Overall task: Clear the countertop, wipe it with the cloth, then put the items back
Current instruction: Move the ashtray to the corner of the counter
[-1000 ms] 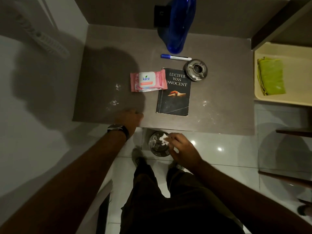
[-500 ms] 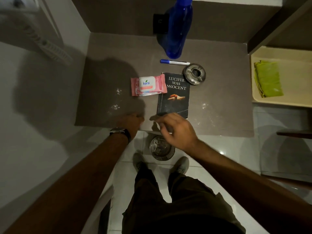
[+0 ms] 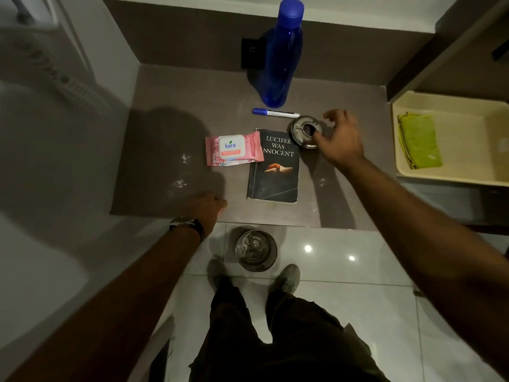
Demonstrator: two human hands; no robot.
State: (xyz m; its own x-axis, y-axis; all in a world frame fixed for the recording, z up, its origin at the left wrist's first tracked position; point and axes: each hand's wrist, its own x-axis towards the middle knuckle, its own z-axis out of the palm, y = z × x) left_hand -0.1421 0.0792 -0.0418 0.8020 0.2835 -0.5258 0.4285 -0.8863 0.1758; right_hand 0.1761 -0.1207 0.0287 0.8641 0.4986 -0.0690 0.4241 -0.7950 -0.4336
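Observation:
On the brown countertop (image 3: 176, 128) lie a pink wipes pack (image 3: 233, 149), a black book (image 3: 275, 168), a blue-capped marker (image 3: 275, 113) and a round steel ashtray (image 3: 305, 131). A tall blue bottle (image 3: 281, 56) stands at the back. My right hand (image 3: 340, 140) hovers just right of the ashtray, fingers spread around its rim without closing on it. My left hand (image 3: 205, 209), with a watch on the wrist, rests loosely curled on the counter's front edge. The green cloth (image 3: 418, 140) lies folded in a cream tray (image 3: 451, 111) at the right.
White smudges (image 3: 180, 172) mark the counter left of the book, with more to its right. A steel bin (image 3: 256, 253) stands on the tiled floor between the counter and my shoes. A wall closes the left side, and a dark shelf edge (image 3: 429, 51) overhangs the tray.
My right hand rose from the steel bin on the floor, where it held a white scrap, crossed the counter's front edge and reached the ashtray. The left hand stayed put.

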